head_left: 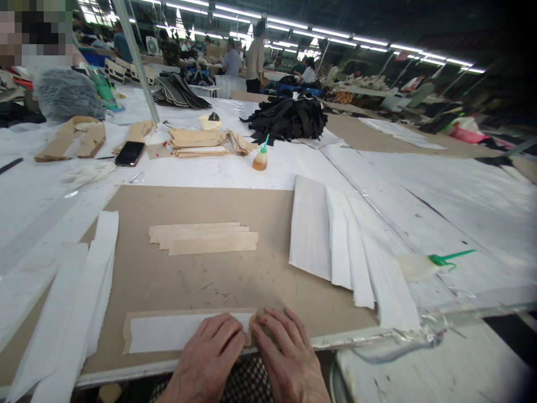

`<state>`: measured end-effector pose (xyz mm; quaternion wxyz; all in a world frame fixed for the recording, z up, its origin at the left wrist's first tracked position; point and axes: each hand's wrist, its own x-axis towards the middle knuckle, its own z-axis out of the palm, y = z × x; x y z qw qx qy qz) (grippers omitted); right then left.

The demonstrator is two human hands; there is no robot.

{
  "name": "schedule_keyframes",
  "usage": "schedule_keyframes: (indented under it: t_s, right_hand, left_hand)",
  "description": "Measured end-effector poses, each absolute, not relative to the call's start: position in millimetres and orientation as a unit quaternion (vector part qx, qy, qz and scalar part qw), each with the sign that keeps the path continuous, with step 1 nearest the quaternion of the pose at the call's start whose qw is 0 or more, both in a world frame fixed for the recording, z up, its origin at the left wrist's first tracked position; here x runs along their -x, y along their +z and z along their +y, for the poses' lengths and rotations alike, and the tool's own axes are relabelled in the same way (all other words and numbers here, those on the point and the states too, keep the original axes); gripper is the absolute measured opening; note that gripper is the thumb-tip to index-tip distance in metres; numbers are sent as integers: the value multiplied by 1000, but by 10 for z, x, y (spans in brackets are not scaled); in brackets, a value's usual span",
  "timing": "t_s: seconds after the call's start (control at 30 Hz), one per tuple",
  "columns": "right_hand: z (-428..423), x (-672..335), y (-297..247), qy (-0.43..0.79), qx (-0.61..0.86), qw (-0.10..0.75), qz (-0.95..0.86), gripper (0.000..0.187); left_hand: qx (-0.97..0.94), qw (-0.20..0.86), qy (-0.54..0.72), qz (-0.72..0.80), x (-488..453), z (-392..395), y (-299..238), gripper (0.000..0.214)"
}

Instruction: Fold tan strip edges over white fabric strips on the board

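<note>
A long tan strip [126,331] with a narrower white strip [163,333] laid on it lies along the front edge of the brown board [235,285]. My left hand [212,347] presses on the white strip near its right end, its fingers bent and close together. At that end my right hand [287,347] has its fingers curled over the tan strip, where a bit of it appears turned up. The right fingertips hide most of this end. Several tan strips [213,242] lie overlapping farther back on the board.
White strips lie fanned in a left pile [84,296] and a right pile [348,246]. A bottle with a green nozzle [419,266] lies at right. Behind the board are a small amber bottle [260,161], a phone [130,153], stacked tan pieces [197,140] and black strips [289,118].
</note>
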<state>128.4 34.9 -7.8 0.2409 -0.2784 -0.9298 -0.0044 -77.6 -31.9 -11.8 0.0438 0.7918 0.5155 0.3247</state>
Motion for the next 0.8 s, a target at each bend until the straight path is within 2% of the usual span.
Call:
schedule_keyframes:
  t_s: [0.13, 0.27, 0.4, 0.8]
  right_hand:
    - [345, -1272, -49, -1, 285, 247, -926, 37]
    - [376, -1286, 1, 78, 306, 240, -918, 34]
    - [417, -1301, -15, 136, 327, 278, -893, 32]
    - [424, -1308, -167, 132, 340, 301, -881, 35]
  left_hand:
    - [-789, 23, 319, 525, 785, -312, -116, 34]
    - [-787, -6, 296, 541, 797, -320, -197, 33]
    - [-783, -4, 280, 555, 783, -316, -281, 32]
    - [-784, -66, 295, 542, 766, -223, -134, 43]
